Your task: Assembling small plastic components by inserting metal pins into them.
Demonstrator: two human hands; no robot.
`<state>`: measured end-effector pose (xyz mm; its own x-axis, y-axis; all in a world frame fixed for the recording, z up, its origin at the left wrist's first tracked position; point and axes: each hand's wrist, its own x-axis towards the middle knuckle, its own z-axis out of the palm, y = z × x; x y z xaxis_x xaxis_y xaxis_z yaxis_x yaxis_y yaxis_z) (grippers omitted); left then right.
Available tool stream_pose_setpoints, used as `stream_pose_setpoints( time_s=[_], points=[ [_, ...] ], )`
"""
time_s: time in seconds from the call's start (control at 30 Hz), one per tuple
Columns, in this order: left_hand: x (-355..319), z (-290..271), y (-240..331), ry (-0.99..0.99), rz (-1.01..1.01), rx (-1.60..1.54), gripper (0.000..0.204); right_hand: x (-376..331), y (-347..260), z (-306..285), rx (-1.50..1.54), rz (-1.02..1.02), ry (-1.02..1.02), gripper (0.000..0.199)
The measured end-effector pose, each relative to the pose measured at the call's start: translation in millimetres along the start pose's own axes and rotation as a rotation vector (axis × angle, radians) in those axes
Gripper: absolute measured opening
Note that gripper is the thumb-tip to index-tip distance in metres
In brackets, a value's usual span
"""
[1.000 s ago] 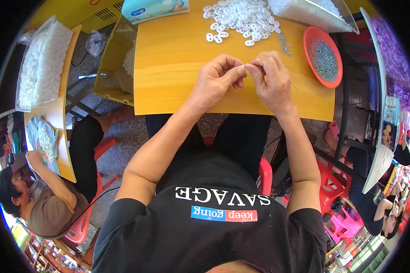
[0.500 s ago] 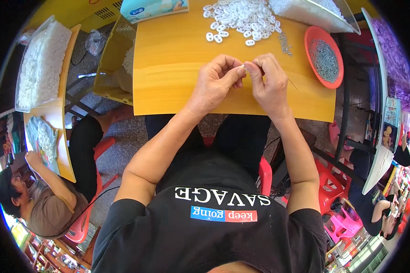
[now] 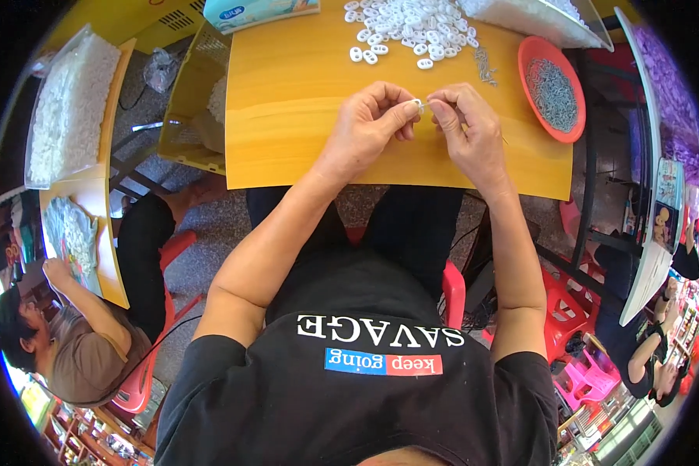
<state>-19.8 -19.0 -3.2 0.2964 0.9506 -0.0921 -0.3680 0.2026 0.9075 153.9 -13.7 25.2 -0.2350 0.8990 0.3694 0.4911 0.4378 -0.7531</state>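
Observation:
Over the near half of the yellow table [image 3: 303, 116], my left hand [image 3: 371, 128] pinches a small white oval plastic piece [image 3: 419, 104] between thumb and forefinger. My right hand [image 3: 470, 128] is closed, with thumb and forefinger together right beside that piece. Whatever sits in the right fingertips is too small to make out. A thin stick-like end [image 3: 505, 140] shows past the right hand's outer edge; whether it is held cannot be told. Beyond my hands lies a loose heap of white oval pieces with holes [image 3: 412, 27]. Several small grey metal pieces [image 3: 485, 68] lie to its right.
A red bowl [image 3: 526, 66] of small grey metal pieces stands at the table's right. A tissue pack [image 3: 260, 12] and a clear bin [image 3: 540, 27] sit at the far edge. On the left are a yellow crate [image 3: 171, 128] and a seated person [image 3: 85, 342].
My right hand has drawn slightly right, away from the left fingertips, so the white piece shows more plainly. My left hand keeps its pinch. The view has shifted a little.

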Motion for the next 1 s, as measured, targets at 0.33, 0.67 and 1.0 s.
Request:
stream_pose_setpoints(
  time_s=[0.33,0.67,1.0],
  points=[
    [1,-3,2,-0.033,-0.006,-0.023,0.014,8,-5,-5,-0.16,-0.216,-0.146,0.007],
    [0,-3,-1,-0.007,0.02,0.068,0.013,8,-5,-8,-0.068,-0.076,-0.198,0.007],
    [-1,-2,-2,0.004,0.044,0.002,0.013,37,36,2,-0.534,-0.182,0.002,0.012]
  ],
)
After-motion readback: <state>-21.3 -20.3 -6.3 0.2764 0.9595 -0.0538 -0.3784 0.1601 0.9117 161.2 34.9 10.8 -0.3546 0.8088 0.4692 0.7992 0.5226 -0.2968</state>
